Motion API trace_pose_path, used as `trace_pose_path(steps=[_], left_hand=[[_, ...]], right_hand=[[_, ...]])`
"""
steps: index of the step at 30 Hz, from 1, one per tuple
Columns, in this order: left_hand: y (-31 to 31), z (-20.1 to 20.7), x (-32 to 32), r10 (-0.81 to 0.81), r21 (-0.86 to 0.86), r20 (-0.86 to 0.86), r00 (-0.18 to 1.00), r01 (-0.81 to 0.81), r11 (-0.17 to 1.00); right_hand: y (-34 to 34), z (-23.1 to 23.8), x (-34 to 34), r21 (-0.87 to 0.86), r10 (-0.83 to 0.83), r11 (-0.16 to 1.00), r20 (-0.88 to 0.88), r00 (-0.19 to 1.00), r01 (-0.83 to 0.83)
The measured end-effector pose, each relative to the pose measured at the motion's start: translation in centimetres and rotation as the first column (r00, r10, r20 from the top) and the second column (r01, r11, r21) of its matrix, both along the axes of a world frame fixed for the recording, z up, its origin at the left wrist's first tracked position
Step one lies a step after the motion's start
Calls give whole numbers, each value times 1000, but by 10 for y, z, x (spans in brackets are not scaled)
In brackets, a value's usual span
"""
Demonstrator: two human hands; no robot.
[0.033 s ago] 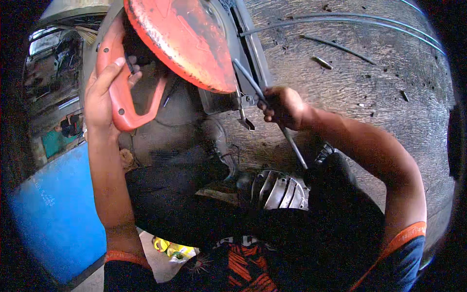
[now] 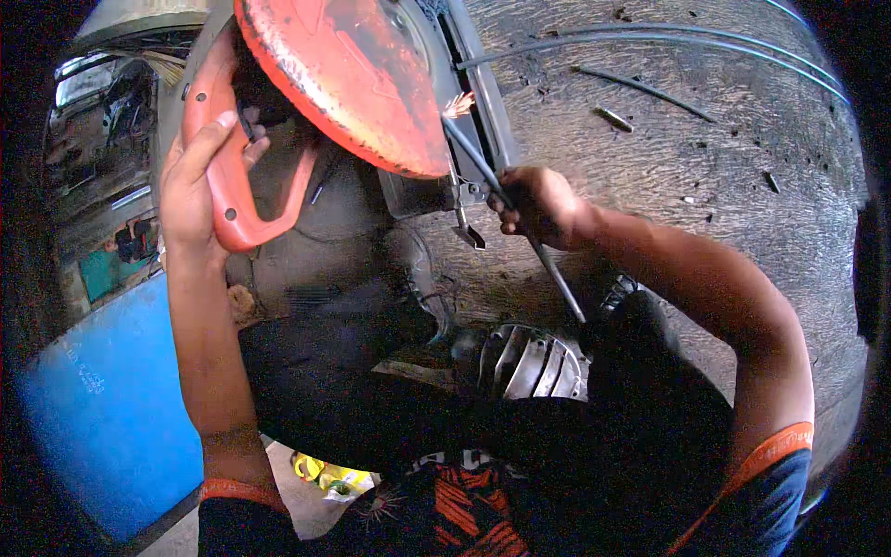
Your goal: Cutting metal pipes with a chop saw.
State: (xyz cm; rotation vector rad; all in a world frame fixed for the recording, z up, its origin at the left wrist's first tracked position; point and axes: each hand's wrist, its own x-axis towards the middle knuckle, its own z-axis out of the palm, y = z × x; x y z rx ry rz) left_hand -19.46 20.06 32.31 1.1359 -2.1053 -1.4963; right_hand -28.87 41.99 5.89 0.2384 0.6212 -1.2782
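Note:
My left hand point(image 2: 197, 181) is wrapped round the orange handle point(image 2: 225, 176) of a cut-off saw, fingers inside the grip loop near the switch. The saw's scuffed orange disc guard point(image 2: 348, 88) slants beside it, over a grey metal base point(image 2: 489, 107). In my right hand point(image 2: 543, 206) is a thin grey metal rod point(image 2: 563, 283), closed in the fist. The rod's upper end meets the guard's right edge, and orange sparks point(image 2: 459, 104) fly there. Whether it touches the disc itself is hidden by the guard. A small metal clamp part point(image 2: 471, 223) hangs below the base.
Long thin rods point(image 2: 687, 35), a shorter rod point(image 2: 645, 93) and small offcuts point(image 2: 613, 118) lie on the worn, rough floor to the right. A blue panel point(image 2: 116, 399) stands at the left. Close to my legs is a ribbed metal piece point(image 2: 535, 362); a yellow packet point(image 2: 325, 472) lies lower down.
Sparks have appeared at the rod's upper end, by the guard's edge. Both hands keep practically the same place and grip.

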Motion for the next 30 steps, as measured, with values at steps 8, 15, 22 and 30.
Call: trace_pose_path(steps=[8, 15, 22, 30], left_hand=[[1, 1, -1, 9, -30, 12, 1000, -9, 1000], [0, 0, -2, -7, -36, -7, 1000, 7, 999], [1, 1, -1, 11, -54, 26, 1000, -10, 998], [0, -1, 0, 23, -47, 7, 1000, -23, 999]], right_hand=[[5, -2, 2, -129, 32, 991, -73, 997, -41], [3, -5, 3, -151, 30, 987, -177, 984, -57], [4, -4, -2, -65, 12, 997, -382, 924, -40], [9, -4, -20, 48, 104, 994, -564, 819, -94]])
